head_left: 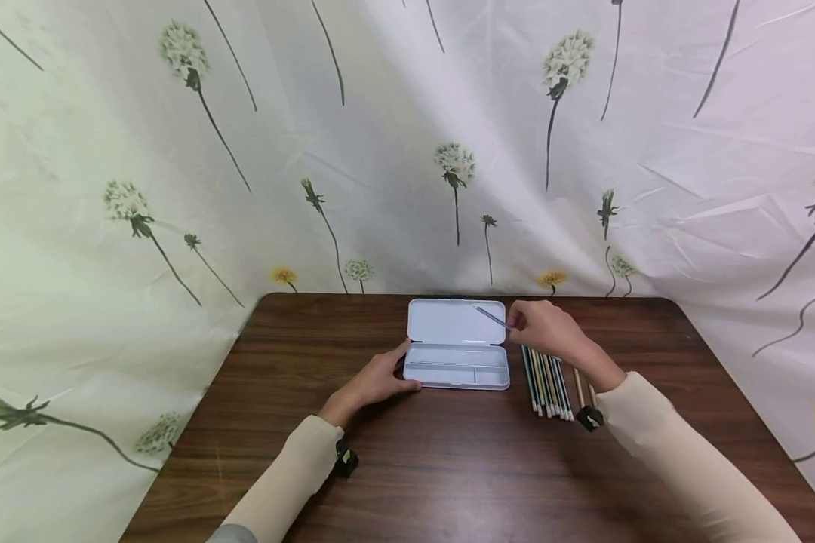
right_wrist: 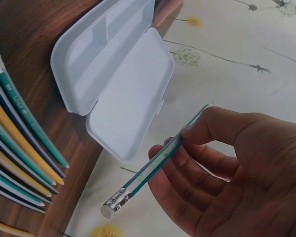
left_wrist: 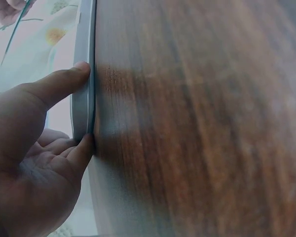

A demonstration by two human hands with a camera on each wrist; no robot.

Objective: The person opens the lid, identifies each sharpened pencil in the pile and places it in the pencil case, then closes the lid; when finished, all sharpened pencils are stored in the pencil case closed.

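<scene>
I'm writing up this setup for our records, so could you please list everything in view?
Pencil case: one, white, open near the table's back edge
Held pencil: one, green with white eraser, in the right hand
Loose pencils: several, packed too closely to count surely; green, yellow, dark blue; right of the case
Sticks: two visible, tan, partly hidden by the right wrist
Table: one, dark brown, beneath everything
Cloth: seemingly one, white with dandelion print, behind and beside the table
Wrist devices: two, black, one per wrist
Sleeves: two, cream, on the arms
Left hand: one, bare, holding the case's left end
Right hand: one, bare, pinching the pencil
</scene>
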